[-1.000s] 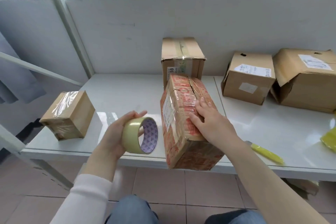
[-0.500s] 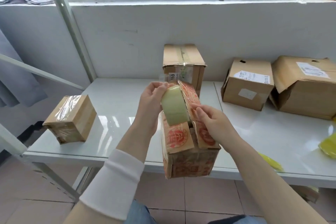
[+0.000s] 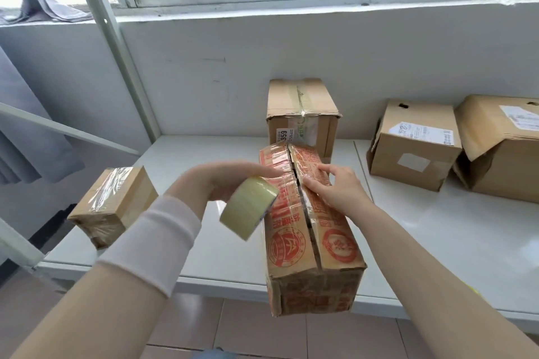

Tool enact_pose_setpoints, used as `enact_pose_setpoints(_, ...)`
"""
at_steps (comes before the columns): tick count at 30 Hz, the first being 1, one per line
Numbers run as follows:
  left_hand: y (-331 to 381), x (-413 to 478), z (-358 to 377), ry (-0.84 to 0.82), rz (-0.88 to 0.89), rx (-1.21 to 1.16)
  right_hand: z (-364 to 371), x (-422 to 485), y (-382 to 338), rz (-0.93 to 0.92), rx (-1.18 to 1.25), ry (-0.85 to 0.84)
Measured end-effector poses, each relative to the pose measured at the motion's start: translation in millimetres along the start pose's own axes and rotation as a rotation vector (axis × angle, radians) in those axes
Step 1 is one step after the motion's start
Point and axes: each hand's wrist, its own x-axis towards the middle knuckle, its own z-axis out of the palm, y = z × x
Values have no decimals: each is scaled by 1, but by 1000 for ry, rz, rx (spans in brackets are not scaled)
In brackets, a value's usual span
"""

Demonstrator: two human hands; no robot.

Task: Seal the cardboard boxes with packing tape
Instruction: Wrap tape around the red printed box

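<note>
The red-printed cardboard box [image 3: 309, 230] sits at the table's [image 3: 437, 227] six o'clock edge, its near end hanging over the floor. Its two top flaps meet along a dark seam that is slightly open, so nothing inside can be seen. Behind it at twelve o'clock stands a tall taped box [image 3: 300, 114], flaps down. At two o'clock is a labelled box [image 3: 414, 143], and beside that, at three, a crumpled box [image 3: 501, 148] with its near edge torn. At nine o'clock lies a small box [image 3: 116, 204] wrapped in clear film. All are closed. Both forearms reach forward over the table edge, the left in a white sleeve [image 3: 154, 239]. The left hand [image 3: 221, 181] carries the roll of packing tape [image 3: 248, 207] under its palm, fingers stretched flat to the left flap. How the thumb holds the roll I cannot tell. The right hand [image 3: 335, 186] rests on the right flap, fingers loosely bent and spread, thumb tip at the seam.
</note>
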Motion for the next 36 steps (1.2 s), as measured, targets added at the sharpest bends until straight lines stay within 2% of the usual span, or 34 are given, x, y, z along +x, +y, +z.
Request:
enact_pose_setpoints(4, 28, 14, -14, 118, -233, 585, 7, 4, -2, 13, 106, -64)
enact_pose_setpoints(7, 40, 24, -9, 179, -276, 763, 12, 3, 1, -9, 95, -45)
enact_pose_setpoints(10, 33, 36, 4, 247, -165, 851, 12, 3, 7, -25, 90, -35)
enact_pose_setpoints(13, 27, 40, 7, 336, -85, 855, 11, 5, 9, -8, 132, -66)
enact_pose_setpoints(17, 19, 35, -3, 404, -167, 837, 9, 13, 8, 70, 274, -140)
enact_pose_setpoints(22, 5, 42, 6, 511, -97, 678, 8, 29, 6, 213, 354, -217)
enact_pose_setpoints(25, 2, 46, 6, 522, -128, 636, 13, 37, 7, 241, 376, -223)
enact_pose_setpoints(30, -2, 54, 8, 487, -241, 631, 26, 40, 13, 183, 250, -144)
enact_pose_setpoints(34, -7, 61, 6, 490, -250, 626, 28, 40, 11, 172, 92, -106)
enact_pose_setpoints(36, -8, 58, 3, 461, -244, 570, 27, 41, 10, 167, 89, -123)
